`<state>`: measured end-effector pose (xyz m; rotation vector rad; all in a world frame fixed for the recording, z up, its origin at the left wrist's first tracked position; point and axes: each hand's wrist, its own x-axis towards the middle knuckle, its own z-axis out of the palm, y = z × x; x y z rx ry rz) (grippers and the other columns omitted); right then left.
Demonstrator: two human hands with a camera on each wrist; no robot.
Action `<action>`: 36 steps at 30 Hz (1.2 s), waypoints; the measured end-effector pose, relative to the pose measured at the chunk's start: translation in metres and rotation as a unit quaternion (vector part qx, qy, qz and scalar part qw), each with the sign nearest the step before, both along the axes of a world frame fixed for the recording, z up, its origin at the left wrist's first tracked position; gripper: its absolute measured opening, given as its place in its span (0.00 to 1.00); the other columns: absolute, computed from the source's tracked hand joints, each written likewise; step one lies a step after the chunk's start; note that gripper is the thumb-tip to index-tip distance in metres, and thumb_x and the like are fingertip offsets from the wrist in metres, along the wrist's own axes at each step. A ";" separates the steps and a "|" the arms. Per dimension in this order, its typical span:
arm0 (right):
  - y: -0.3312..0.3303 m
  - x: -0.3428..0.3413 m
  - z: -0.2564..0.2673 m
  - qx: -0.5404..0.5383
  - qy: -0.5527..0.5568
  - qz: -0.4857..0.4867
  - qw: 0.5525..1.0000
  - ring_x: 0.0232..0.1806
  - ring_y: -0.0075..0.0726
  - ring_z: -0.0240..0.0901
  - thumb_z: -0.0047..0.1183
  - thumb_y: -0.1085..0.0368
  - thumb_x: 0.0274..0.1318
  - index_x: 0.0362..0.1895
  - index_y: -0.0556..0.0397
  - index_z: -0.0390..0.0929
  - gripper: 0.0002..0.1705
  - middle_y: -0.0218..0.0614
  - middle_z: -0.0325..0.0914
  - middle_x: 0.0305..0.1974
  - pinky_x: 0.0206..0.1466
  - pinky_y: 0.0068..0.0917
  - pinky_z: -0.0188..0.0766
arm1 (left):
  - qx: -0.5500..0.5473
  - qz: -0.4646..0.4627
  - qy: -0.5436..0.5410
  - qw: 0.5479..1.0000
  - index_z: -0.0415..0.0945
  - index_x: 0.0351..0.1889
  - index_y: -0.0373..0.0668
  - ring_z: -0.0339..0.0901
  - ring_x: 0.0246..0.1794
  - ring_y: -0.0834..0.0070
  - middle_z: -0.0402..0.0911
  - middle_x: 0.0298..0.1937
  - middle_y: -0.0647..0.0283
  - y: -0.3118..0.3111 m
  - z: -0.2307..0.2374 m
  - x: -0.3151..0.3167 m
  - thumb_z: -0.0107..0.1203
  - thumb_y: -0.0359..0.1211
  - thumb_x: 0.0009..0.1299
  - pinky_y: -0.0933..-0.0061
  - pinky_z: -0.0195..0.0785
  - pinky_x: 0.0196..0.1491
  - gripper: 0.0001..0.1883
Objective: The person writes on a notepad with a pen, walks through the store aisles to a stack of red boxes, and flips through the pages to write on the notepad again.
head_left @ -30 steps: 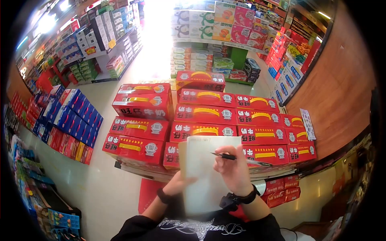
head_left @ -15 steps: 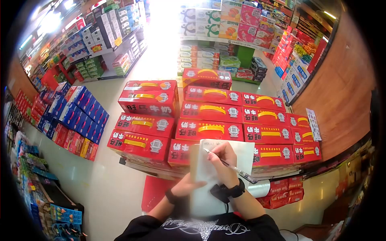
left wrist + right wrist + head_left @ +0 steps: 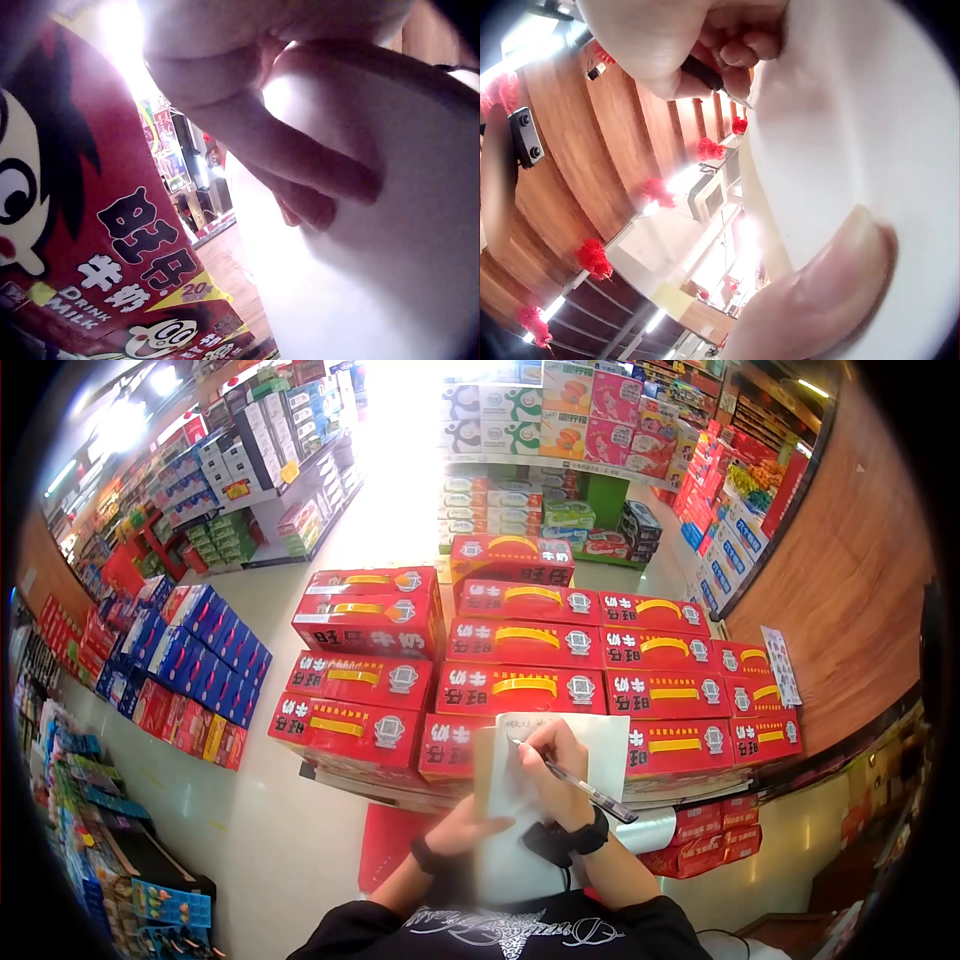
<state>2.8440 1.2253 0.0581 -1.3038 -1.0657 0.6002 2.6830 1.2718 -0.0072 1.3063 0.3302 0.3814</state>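
Note:
An open notebook [image 3: 515,875] with pale pages is held in front of the body, over the near edge of the red milk cartons. My left hand [image 3: 462,828] grips its left side, thumb over the page. In the left wrist view, its fingers [image 3: 307,154] lie against the notebook's white surface [image 3: 420,277]. A pen [image 3: 605,802] is pinched in my right hand [image 3: 562,780], its tip at the page near a short line of handwriting at the top. The right wrist view shows the curled fingers round the dark pen grip [image 3: 702,73], with the left thumb [image 3: 825,289] on the page.
Stacked red milk cartons [image 3: 520,645] with yellow handles stand just ahead. Blue boxes [image 3: 205,660] are piled at the left, and a wooden panel [image 3: 835,580] rises at the right. More red packs [image 3: 705,840] sit low at the right. Shelves of goods stand behind.
My right hand has come down and left with the pen, from above the page to its upper part. The notebook has shifted slightly right in view. My left hand keeps its hold.

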 end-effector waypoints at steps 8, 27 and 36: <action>0.004 -0.004 -0.004 0.006 0.018 -0.022 1.000 0.23 0.13 0.59 0.48 0.73 0.51 0.28 0.55 0.65 0.05 0.25 0.66 0.21 0.26 0.15 0.58 | 0.038 0.005 0.000 0.999 0.64 0.54 0.36 0.66 0.50 0.80 0.70 0.49 0.66 0.003 0.001 -0.001 0.53 0.27 0.64 0.76 0.61 0.52 0.20; 0.008 -0.008 -0.009 0.016 0.107 0.005 0.994 0.25 0.14 0.62 0.46 0.74 0.52 0.29 0.55 0.64 0.04 0.27 0.68 0.24 0.29 0.15 0.61 | 0.024 0.034 0.014 0.999 0.67 0.52 0.36 0.67 0.47 0.82 0.72 0.46 0.67 0.001 -0.010 -0.010 0.53 0.26 0.64 0.77 0.63 0.49 0.18; 0.007 -0.007 -0.012 0.025 0.097 0.002 0.995 0.25 0.15 0.61 0.45 0.75 0.52 0.28 0.55 0.63 0.04 0.28 0.68 0.24 0.30 0.16 0.61 | 0.006 0.034 0.015 0.999 0.66 0.53 0.35 0.67 0.47 0.81 0.72 0.47 0.67 0.000 -0.009 -0.010 0.53 0.26 0.64 0.76 0.62 0.50 0.19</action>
